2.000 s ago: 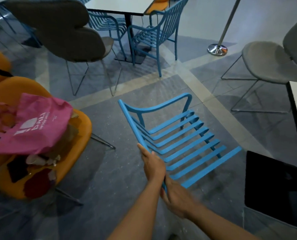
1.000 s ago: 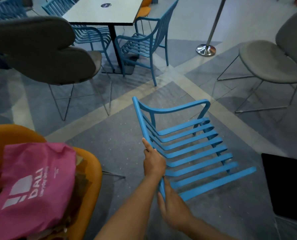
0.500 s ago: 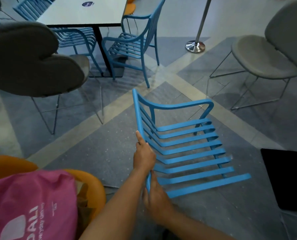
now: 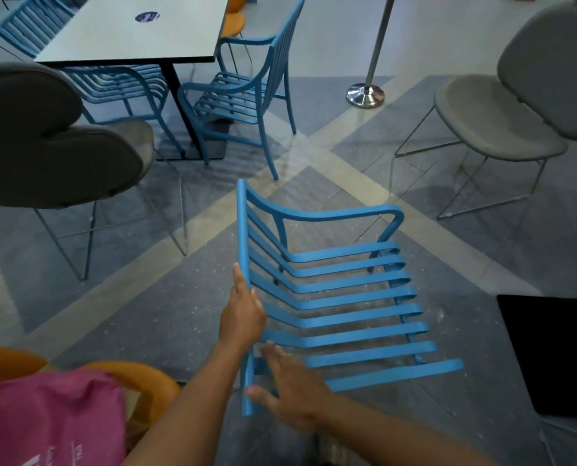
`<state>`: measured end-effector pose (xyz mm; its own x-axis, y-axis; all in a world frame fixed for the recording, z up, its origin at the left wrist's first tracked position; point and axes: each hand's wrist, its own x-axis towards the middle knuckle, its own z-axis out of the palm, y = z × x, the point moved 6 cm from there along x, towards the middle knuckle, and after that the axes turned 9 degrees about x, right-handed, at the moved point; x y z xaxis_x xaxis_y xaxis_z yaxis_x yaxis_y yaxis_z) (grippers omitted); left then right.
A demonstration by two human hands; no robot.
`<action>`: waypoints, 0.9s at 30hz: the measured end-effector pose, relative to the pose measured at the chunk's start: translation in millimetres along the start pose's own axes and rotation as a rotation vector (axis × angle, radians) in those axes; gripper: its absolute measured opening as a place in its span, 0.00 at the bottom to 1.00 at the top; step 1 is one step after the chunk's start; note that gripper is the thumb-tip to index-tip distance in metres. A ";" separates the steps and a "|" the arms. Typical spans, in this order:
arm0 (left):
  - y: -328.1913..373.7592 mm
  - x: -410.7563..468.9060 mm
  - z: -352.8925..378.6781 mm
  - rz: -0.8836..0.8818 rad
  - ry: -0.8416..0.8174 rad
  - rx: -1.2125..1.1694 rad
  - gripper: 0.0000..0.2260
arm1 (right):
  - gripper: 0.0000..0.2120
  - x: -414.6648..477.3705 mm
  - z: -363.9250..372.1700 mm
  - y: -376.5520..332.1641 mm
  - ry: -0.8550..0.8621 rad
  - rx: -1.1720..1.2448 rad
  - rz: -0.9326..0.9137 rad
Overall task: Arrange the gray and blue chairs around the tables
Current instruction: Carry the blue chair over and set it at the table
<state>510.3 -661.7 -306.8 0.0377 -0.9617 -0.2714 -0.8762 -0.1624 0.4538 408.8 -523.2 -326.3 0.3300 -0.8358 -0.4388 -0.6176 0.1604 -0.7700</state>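
Short of the table [image 4: 129,35], on its near side and well apart from it, the held blue chair [image 4: 347,297] shows from above in the head view. The left hand [image 4: 243,317] grips the top rail of the chair's back, fingers curled round the bar and the thumb laid along it. The right hand [image 4: 287,395] lies on the same rail at the end farthest from the table. Its fingers are fairly straight and a little spread, touching the rail rather than clasping it, though blur hides the finer detail.

I'd judge the job partway done. The tucked blue chair [image 4: 119,85] sits under the table's near edge. The corner blue chair [image 4: 240,95] stands at the near right corner, not pushed in. The held one has no place yet. The dark gray chair [image 4: 45,136], just beside the table's near left, and the light gray chair [image 4: 515,105], well off to the table's right past a stanchion [image 4: 364,94], look unplaced too.

Farthest from the table, at near left, an orange chair [image 4: 139,375] carries a pink bag [image 4: 45,425]. I can't see what is inside the bag.
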 end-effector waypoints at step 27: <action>47.5 -126.5 239.7 0.595 -0.470 0.807 0.29 | 0.36 -86.0 -88.1 261.1 -0.021 -0.429 0.388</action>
<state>348.7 -494.9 -454.3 -0.5298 -0.6311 -0.5665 -0.7561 0.6541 -0.0216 156.3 -455.7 -448.8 0.0328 -0.7471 -0.6639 -0.9290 0.2221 -0.2959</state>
